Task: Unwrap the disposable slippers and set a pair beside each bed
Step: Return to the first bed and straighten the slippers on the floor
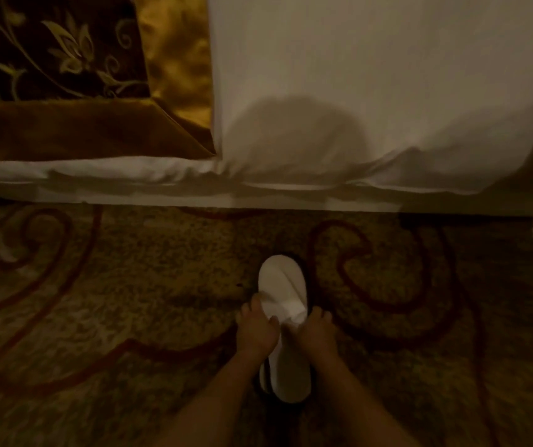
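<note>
Dim light, blurred picture. Far left: dark floral runner with gold trim over the bed, white sheet hanging down to the carpet.

Centre: left hand pinching the left side of the slippers, fingers curled onto the upper. Slippers white, no wrapper visible, lying on the carpet near the bed's long edge, toes toward the bed. Seemingly two stacked, a second sole edge peeking out lower left; hard to be sure in this light.

Right: right hand gripping the right side of the same slippers, fingers closed on the fabric.

Probably mid-separation, pair not yet laid side by side.

Risks, as judgement:
- Thin fabric creasing or tearing if pulled apart sharply from both sides.
- Upper staying flattened or folded, giving a crumpled look beside the bed.
- One slipper sliding under the hanging sheet if pushed forward too far.
- Pair ending up crooked or overlapping, since poor light hides the edges.
- Soles catching on carpet pile, twisting the toes off line.
</note>
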`<action>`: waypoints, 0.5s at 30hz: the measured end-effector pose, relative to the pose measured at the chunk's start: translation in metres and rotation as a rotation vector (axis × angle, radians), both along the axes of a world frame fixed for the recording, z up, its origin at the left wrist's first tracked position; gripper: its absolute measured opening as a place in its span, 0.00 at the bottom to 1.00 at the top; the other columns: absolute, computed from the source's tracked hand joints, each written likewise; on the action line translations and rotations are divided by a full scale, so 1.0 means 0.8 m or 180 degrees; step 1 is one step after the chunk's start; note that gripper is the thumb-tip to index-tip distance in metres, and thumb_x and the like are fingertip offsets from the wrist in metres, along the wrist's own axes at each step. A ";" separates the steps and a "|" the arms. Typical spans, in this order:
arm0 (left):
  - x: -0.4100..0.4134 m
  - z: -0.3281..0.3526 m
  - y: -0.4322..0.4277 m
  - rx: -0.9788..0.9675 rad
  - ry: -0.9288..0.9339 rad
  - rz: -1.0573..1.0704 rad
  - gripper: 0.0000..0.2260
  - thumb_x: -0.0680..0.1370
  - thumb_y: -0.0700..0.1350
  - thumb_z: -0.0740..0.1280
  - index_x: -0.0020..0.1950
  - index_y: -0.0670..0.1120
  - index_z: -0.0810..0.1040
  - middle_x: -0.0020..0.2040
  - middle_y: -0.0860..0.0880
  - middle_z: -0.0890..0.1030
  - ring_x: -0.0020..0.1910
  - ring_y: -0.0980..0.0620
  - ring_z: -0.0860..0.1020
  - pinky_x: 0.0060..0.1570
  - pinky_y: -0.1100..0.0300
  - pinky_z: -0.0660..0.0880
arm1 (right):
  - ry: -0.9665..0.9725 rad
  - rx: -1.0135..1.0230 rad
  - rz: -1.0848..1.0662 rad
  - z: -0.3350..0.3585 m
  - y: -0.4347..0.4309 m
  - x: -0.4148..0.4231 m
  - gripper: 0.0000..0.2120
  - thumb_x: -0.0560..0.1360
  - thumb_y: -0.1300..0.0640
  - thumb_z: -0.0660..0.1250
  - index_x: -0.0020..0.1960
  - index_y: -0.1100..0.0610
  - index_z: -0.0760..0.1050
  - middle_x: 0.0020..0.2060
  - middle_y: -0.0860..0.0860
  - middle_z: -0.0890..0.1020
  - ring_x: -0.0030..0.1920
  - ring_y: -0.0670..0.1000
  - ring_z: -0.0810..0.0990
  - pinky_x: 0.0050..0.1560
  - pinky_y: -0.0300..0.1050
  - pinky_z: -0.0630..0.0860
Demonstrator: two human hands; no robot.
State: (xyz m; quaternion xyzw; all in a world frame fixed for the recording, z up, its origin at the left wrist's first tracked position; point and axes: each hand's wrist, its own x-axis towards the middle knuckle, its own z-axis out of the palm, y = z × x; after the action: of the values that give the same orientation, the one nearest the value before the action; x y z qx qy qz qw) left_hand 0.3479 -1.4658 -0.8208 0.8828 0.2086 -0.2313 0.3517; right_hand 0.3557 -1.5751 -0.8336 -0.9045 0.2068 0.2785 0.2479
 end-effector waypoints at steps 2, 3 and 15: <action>0.006 -0.004 -0.005 -0.0052 -0.0026 0.0458 0.28 0.77 0.46 0.62 0.74 0.43 0.54 0.72 0.40 0.61 0.72 0.41 0.59 0.69 0.52 0.60 | -0.0124 0.0171 -0.0203 -0.003 0.004 0.003 0.34 0.70 0.42 0.68 0.67 0.59 0.62 0.65 0.57 0.67 0.63 0.58 0.70 0.61 0.49 0.69; 0.009 -0.005 -0.006 -0.0145 -0.0033 0.0738 0.28 0.77 0.45 0.63 0.74 0.42 0.55 0.72 0.40 0.61 0.71 0.40 0.60 0.69 0.51 0.61 | -0.0175 0.0273 -0.0277 -0.004 0.005 0.004 0.34 0.70 0.43 0.69 0.67 0.60 0.62 0.65 0.58 0.68 0.63 0.58 0.71 0.60 0.49 0.70; 0.019 -0.007 0.004 -0.1986 0.0093 0.2377 0.16 0.81 0.44 0.57 0.67 0.41 0.71 0.61 0.39 0.76 0.57 0.40 0.75 0.62 0.45 0.72 | -0.0675 0.1258 -0.0779 0.002 0.001 0.011 0.35 0.71 0.52 0.71 0.72 0.62 0.60 0.66 0.60 0.69 0.64 0.59 0.71 0.63 0.53 0.72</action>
State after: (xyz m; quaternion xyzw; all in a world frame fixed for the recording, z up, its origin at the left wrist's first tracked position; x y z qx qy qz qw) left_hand 0.3631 -1.4622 -0.8267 0.5967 0.4367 -0.1532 0.6556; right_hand 0.3647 -1.5746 -0.8316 -0.8309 0.2291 0.1851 0.4721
